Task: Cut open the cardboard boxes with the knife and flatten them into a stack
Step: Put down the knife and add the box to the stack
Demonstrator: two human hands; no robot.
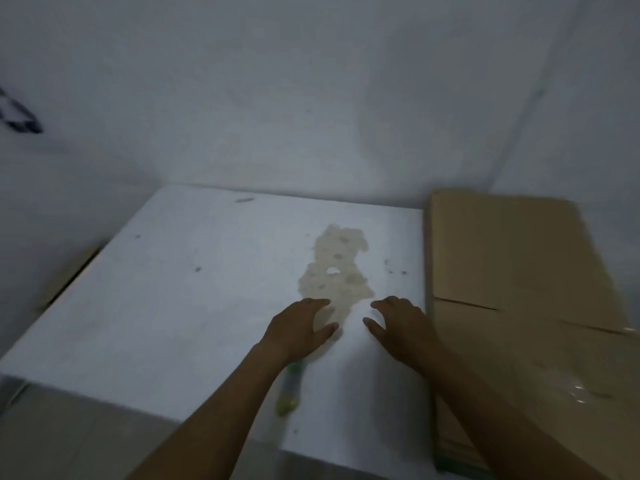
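Observation:
Both my hands hover over a white table (pixel 173 289). My left hand (pixel 298 327) has relaxed, spread fingers and holds nothing. My right hand (pixel 398 323) lies beside it, fingers loosely spread, also holding nothing. A green-handled knife (pixel 289 389) lies on the table under my left wrist, partly hidden by the forearm. To the right of the table a brown cardboard box (pixel 512 258) stands, with clear tape (pixel 571 386) shining on its near part and a slit across its top. The picture is blurred.
A yellowish stain (pixel 337 268) marks the tabletop just beyond my fingers. White walls close in behind and on both sides. A sliver of brown cardboard (pixel 69 271) shows at the table's left edge. The floor lies below the table's front edge.

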